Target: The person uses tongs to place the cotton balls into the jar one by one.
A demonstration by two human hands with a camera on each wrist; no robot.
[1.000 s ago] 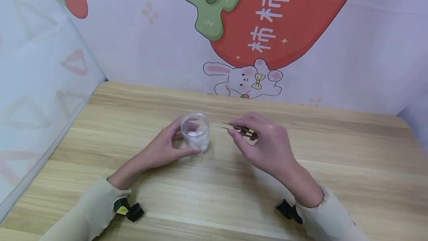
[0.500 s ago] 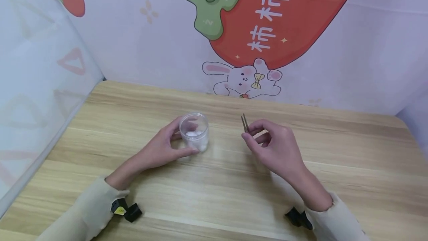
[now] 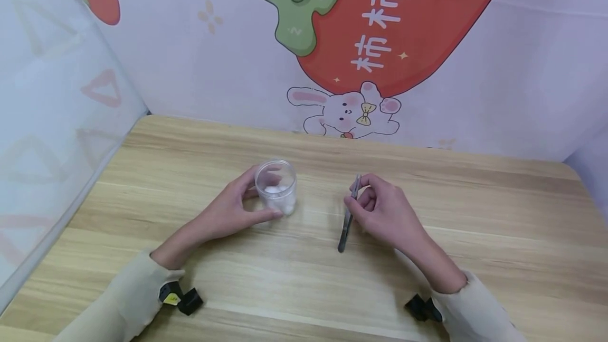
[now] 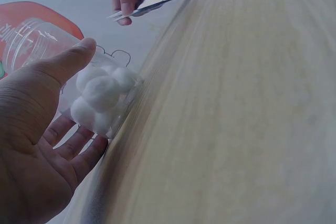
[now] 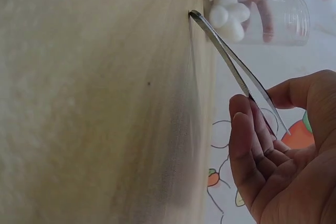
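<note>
My left hand (image 3: 230, 210) holds a clear, lidless jar (image 3: 287, 194), thumb on the near side and fingers behind it. The jar stands upright on the table. Several white cotton balls (image 4: 101, 94) lie in its bottom. To the right of the jar, my right hand (image 3: 391, 215) pinches a pair of metal tweezers (image 3: 345, 226) between thumb and fingers. Their joined, rounded end points down toward the front and meets the tabletop in the right wrist view. The slightly spread tips point up and away, near the fingers, with nothing between them.
The wood-grain table (image 3: 285, 278) reaches back to a printed cloth backdrop (image 3: 475, 94). A second pale cloth (image 3: 43, 120) hangs along the left side. Black wrist devices (image 3: 190, 301) sit at both sleeve cuffs, close over the table.
My right hand has drawn back to the right of the jar. The tweezers' tips have turned from the jar to the far side, and their rounded end has come down. My left hand keeps its place.
</note>
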